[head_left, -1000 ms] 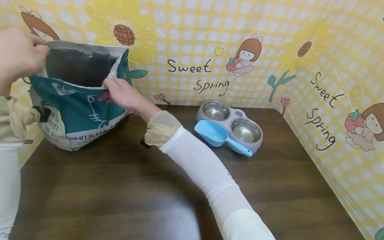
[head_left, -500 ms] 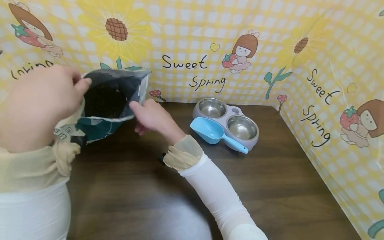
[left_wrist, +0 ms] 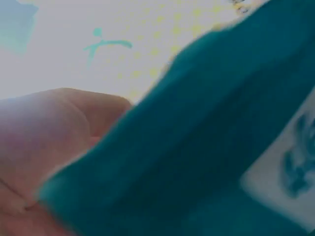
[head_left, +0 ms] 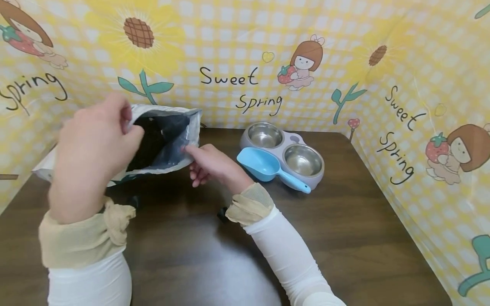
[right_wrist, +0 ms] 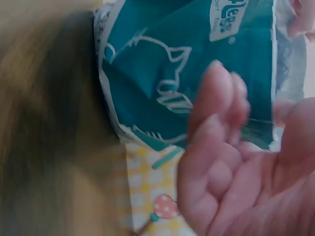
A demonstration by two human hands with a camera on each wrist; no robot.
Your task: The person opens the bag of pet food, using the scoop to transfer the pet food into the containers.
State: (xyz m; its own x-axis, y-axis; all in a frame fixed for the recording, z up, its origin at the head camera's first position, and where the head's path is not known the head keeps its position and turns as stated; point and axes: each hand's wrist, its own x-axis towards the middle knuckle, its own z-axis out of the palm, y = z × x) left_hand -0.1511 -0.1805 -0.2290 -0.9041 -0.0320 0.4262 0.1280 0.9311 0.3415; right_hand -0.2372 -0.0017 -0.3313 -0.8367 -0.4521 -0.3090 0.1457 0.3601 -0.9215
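Observation:
A teal and white pet food bag (head_left: 174,146) lies tipped at the left of the table in the head view, its wide mouth facing me. The lining is silvery, and a dark mass shows deep inside. My left hand (head_left: 89,157) grips the rim at the left with curled fingers. At the right edge of the mouth, my right hand (head_left: 218,165) pinches the rim between thumb and fingers. The right wrist view shows the bag's printed front (right_wrist: 147,73) with a white line drawing. Blurred teal bag (left_wrist: 197,123) fills much of the left wrist view.
Right of the bag stands a lilac double pet bowl (head_left: 285,148) with two steel dishes. A light blue scoop (head_left: 264,165) leans on its front edge. Behind the brown wooden table (head_left: 344,233) hangs a yellow checked backdrop (head_left: 222,34).
The bag has tipped from upright toward me, so its mouth now faces me. Both hands have moved right and lower with it, keeping hold of the rim. Bowl and scoop stay put.

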